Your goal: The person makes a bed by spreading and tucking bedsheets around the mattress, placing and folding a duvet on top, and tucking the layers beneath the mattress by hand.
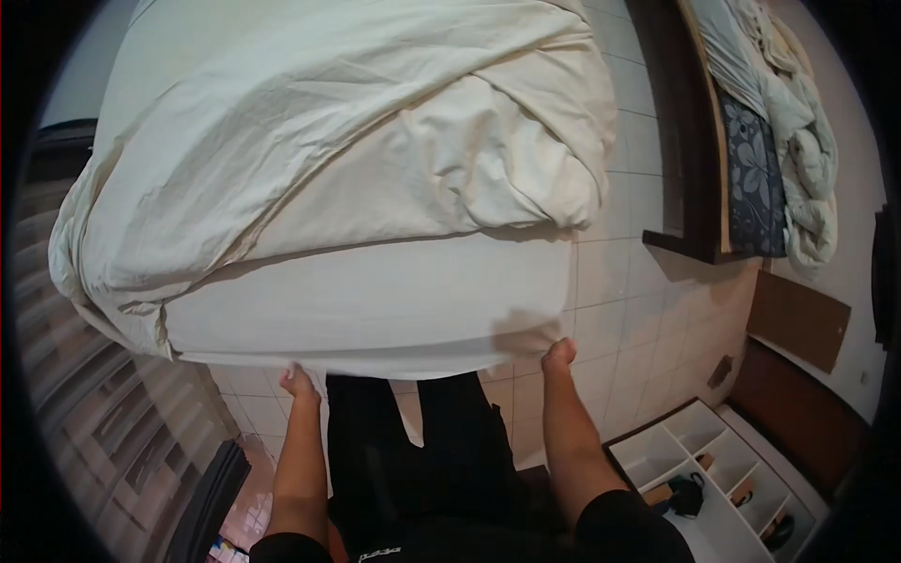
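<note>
One white sheet (375, 296), centre to 7 o'clock, edge-straightening step prob under way
R hand (560, 353), 4 o'clock, looks curled closed on its corner; L hand (298, 381), 8 o'clock, at edge, fingers mostly hidden, can't tell grip; cream cover (357, 141) twd 11; next move prob needs even tension

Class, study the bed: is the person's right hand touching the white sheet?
Touching. The head view shows the right hand at the corner of the white sheet, with creases meeting the hand.
</note>
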A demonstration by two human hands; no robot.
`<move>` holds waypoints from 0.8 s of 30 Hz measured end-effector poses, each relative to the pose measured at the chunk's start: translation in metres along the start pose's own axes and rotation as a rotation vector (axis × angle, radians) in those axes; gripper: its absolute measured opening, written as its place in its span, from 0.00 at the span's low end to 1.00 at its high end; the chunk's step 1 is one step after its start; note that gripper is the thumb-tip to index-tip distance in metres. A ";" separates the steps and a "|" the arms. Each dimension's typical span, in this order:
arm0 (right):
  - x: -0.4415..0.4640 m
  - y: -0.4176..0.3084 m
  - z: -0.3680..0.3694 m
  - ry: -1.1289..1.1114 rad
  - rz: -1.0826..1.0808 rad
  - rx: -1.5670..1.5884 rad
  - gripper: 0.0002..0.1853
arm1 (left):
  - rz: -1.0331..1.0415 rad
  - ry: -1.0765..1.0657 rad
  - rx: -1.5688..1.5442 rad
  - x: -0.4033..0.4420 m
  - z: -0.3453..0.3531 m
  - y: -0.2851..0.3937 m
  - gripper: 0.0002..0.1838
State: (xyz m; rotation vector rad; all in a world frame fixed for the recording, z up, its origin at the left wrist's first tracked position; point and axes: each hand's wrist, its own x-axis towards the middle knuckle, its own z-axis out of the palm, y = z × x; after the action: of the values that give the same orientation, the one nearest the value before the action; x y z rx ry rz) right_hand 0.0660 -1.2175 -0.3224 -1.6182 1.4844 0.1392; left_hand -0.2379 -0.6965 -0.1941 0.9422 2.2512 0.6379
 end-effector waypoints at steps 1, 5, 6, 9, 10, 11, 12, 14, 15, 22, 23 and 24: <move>-0.002 -0.007 0.023 0.106 -0.059 -0.061 0.04 | -0.257 -0.104 0.118 -0.006 -0.006 0.005 0.20; -0.088 -0.078 0.040 -0.055 -0.022 -0.173 0.17 | -0.421 -0.139 -0.080 0.018 -0.023 -0.014 0.26; -0.110 -0.072 0.031 -0.106 -0.414 -0.577 0.17 | -0.323 -0.138 -0.239 0.014 -0.023 -0.003 0.27; -0.167 -0.025 0.021 -0.617 -0.854 -1.299 0.15 | -0.257 -0.258 -0.637 -0.033 0.005 0.088 0.31; -0.180 0.001 0.015 -1.108 -1.238 -1.054 0.11 | -0.323 -0.467 -0.815 -0.040 0.012 0.113 0.31; -0.238 0.006 0.026 -1.331 -1.376 -1.062 0.14 | -0.384 -0.685 -0.990 -0.041 0.016 0.127 0.31; -0.302 0.000 0.045 -1.587 -1.382 -0.925 0.13 | -0.381 -0.672 -0.999 -0.033 0.022 0.121 0.31; -0.367 0.021 0.071 -1.658 -1.389 -1.125 0.14 | -0.529 -0.615 -1.003 -0.014 0.041 0.110 0.32; -0.384 0.026 0.093 -1.665 -1.413 -1.122 0.14 | -0.522 -0.614 -1.025 -0.014 0.044 0.116 0.32; -0.486 0.053 0.158 -1.397 -1.390 -1.749 0.19 | -0.113 -1.017 -0.517 0.054 0.057 0.065 0.30; -0.485 0.068 0.157 -1.388 -1.407 -1.752 0.19 | 0.477 -1.139 0.067 0.080 0.065 0.034 0.29; -0.492 0.082 0.156 -1.457 -1.516 -1.754 0.19 | 0.500 -1.155 0.220 0.081 0.059 0.031 0.27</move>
State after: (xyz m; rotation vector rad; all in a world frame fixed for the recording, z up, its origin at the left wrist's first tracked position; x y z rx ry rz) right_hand -0.0617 -0.7405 -0.1520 -2.2058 -1.5685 1.4995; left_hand -0.2288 -0.6047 -0.2444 1.4896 1.0620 -0.0337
